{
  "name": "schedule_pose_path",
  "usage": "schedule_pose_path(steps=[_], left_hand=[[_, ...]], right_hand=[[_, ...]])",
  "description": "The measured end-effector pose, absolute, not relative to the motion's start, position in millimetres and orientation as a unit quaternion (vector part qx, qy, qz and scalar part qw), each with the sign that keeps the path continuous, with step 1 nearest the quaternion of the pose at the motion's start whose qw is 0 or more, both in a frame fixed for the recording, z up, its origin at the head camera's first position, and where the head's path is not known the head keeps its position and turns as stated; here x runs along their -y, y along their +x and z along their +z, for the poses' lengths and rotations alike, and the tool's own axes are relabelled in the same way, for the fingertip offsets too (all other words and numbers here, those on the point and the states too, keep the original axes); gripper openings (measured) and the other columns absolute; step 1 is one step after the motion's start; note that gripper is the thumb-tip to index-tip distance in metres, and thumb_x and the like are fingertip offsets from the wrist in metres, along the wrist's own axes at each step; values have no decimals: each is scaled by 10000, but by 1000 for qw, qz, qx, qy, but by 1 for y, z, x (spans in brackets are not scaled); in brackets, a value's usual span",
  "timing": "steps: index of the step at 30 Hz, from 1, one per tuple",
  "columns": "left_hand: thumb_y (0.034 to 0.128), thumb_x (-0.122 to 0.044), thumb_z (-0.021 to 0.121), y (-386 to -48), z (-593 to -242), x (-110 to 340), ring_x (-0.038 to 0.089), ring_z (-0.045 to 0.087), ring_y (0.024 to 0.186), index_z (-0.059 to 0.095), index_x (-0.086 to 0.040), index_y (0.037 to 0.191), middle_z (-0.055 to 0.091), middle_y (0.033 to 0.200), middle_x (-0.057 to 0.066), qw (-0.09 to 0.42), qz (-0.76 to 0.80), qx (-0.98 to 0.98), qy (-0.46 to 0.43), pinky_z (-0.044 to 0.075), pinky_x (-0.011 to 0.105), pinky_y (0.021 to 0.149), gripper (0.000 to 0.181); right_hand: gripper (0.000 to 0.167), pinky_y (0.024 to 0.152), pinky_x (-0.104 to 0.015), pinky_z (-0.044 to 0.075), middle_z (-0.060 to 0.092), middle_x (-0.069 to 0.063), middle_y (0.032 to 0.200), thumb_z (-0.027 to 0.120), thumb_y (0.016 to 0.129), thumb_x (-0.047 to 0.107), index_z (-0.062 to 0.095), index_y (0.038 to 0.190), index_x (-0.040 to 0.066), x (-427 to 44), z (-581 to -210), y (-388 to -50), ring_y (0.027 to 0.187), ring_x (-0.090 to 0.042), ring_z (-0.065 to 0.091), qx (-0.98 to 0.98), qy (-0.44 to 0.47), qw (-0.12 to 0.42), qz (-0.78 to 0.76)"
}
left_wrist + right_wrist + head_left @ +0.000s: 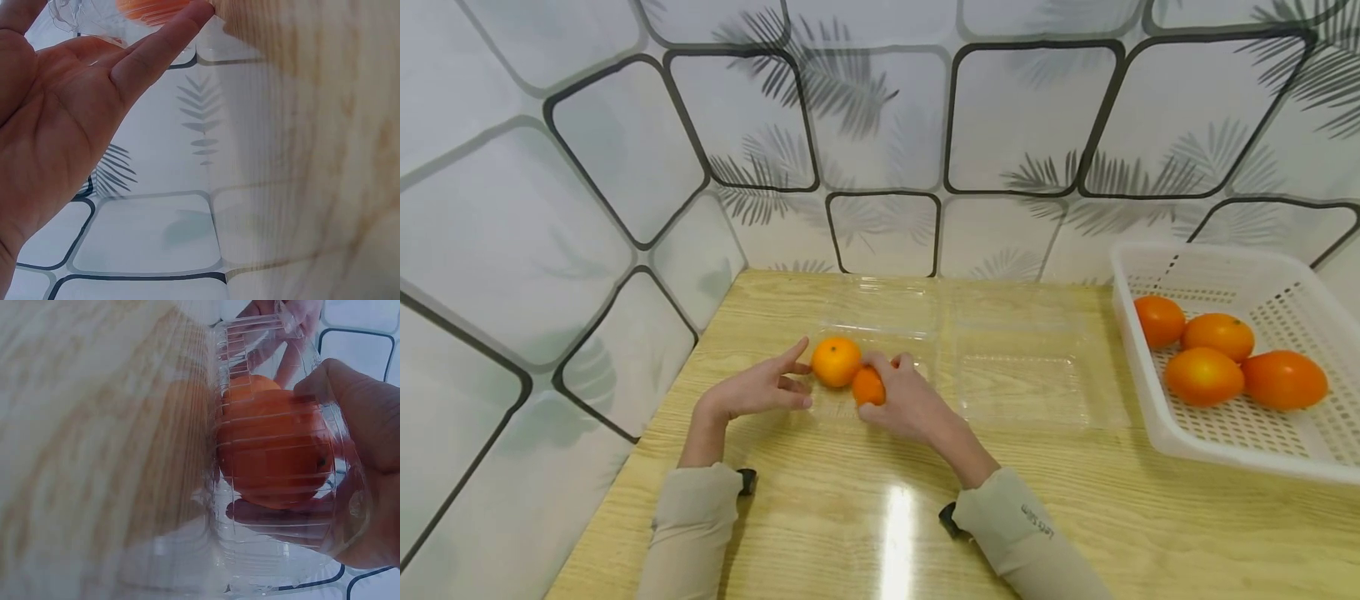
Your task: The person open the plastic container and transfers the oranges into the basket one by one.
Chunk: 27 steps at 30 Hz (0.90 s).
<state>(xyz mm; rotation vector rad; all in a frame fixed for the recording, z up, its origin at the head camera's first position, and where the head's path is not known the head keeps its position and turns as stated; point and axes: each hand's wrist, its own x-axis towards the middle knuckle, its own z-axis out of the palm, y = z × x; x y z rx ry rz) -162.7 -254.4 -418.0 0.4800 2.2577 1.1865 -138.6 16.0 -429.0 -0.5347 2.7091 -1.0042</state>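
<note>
My right hand [912, 402] reaches into a clear plastic box [835, 410] and grips an orange [868, 387]; the right wrist view shows this orange [275, 450] behind the ribbed clear wall, with fingers around it. Touching it on the left is another orange [836, 362], upright in the same box, its stem end facing up. My left hand [760, 387] is at the box's left side with fingers extended, thumb and fingers spread beside that second orange. Whether those fingertips press the box wall or the fruit, I cannot tell.
To the right stands a second clear plastic box [1022, 392], lid part folded back toward the wall. A white perforated basket [1247, 462] at the far right holds several orange fruits [1285, 380]. Patterned walls border the wooden table [820, 517] behind and at the left.
</note>
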Motion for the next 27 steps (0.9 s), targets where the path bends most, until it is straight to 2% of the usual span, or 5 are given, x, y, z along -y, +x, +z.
schedule_pose_path(steps=[8,14,19,23,27], left_hand=[[944,-157,683,-163,-416,253,353,564,1250,-46,-106,1602,367,1515,284,272,441,-837,177,473,462,1012,984],[941,-162,689,-163,-416,251,358,557,1257,-49,-95,1600,365,1514,288,275,445,-835,173,470,468,1015,992],[938,-165,693,-164,-417,250,332,567,1250,-42,-110,1603,375,1517,266,275,442,-837,168,470,459,1019,993],[939,-171,692,-163,-417,251,328,570,1247,-42,-113,1604,371,1521,266,274,437,-840,167,471,457,1017,992],[942,-173,689,-162,-416,253,344,563,1250,-47,-104,1602,357,1524,282,275,441,-838,169,469,471,1017,991]], right_hand=[[619,698,-406,503,394,-267,1404,688,822,263,517,1418,261,-16,-429,-139,956,-321,560,-924,-203,82,-314],[667,742,-439,530,423,-269,1381,762,826,231,507,1442,252,-17,-429,-140,954,-330,593,-925,-216,86,-302],[714,767,-479,540,435,-252,1383,816,804,301,501,1444,270,-17,-429,-141,972,-346,613,-927,-208,99,-297],[713,765,-490,544,435,-245,1384,823,803,339,503,1436,260,-16,-429,-142,983,-358,619,-927,-210,100,-295],[687,752,-469,546,424,-243,1406,807,813,293,508,1430,257,-15,-429,-142,992,-359,614,-925,-212,103,-298]])
